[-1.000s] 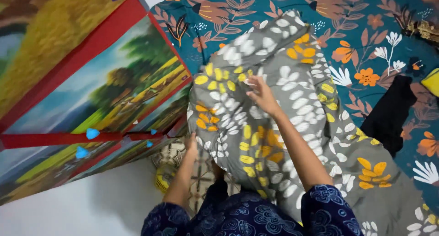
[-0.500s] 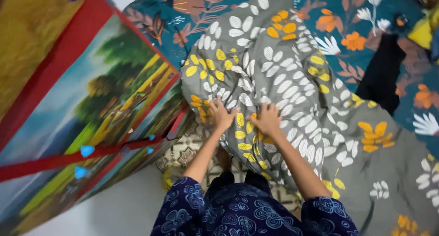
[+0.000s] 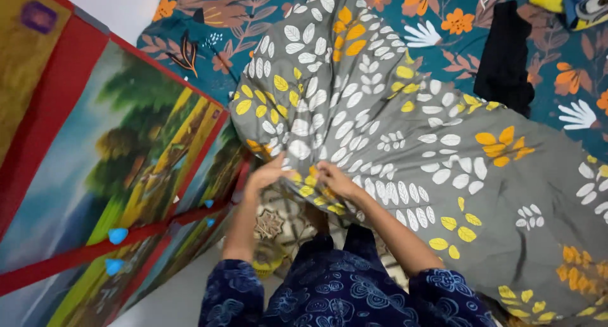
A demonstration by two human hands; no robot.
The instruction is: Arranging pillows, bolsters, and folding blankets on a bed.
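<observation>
Both hands have slid down to the cover's near edge.
Left hand and right hand pinch the bunched hem of the grey leaf-print cover, which lies rumpled on the teal floral bed beside a painted panel.

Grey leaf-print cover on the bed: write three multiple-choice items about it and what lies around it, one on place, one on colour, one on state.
1. Where is the black cloth?
A. on the bedsheet, right of the grey cover
B. on the floor
C. in a hand

2. What is the bedsheet's ground colour?
A. red
B. teal
C. white

3. What are the left hand and right hand doing?
A. hanging free
B. holding the black cloth
C. gripping the cover's near edge

Answers: A, it lies on the sheet beside the cover; B, teal shows between the flowers; C, both hands pinch the edge.
</observation>
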